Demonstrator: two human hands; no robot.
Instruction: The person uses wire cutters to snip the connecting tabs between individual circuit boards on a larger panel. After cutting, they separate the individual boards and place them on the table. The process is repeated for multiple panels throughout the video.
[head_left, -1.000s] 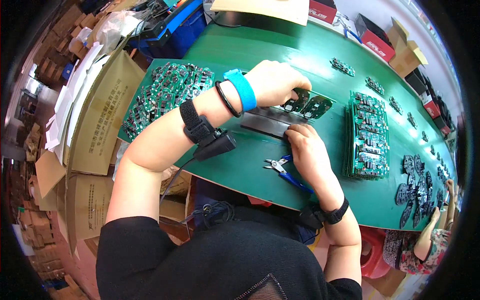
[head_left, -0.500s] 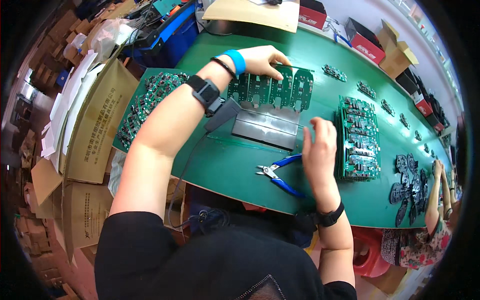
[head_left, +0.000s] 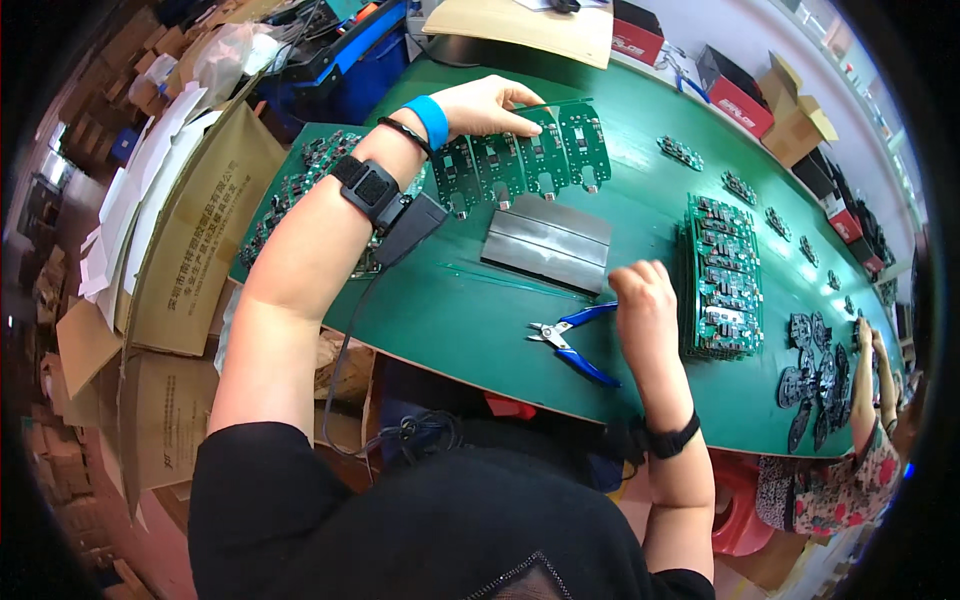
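My left hand [head_left: 492,107] is closed on the top edge of a green circuit board panel [head_left: 497,157], made of several joined boards. The panel hangs tilted above and behind a grey metal block [head_left: 548,245], which has grooves along its top. My right hand [head_left: 645,290] hovers at the block's right with fingers curled in; whatever they may hold is hidden. Blue-handled cutting pliers [head_left: 572,343] lie spread on the table just left of that hand. Thin green strips [head_left: 512,281] lie along the near side of the block.
A tall stack of circuit board panels [head_left: 722,275] stands right of my right hand. Loose boards [head_left: 325,155] are heaped at the left. Small boards [head_left: 681,152] run in a row along the far right. Black plastic parts [head_left: 818,375] lie near a co-worker's hands [head_left: 870,340].
My left hand has lifted the panel up and left, away from the metal block. My right hand's fingers, spread before, have curled in, and the hand sits slightly lower.
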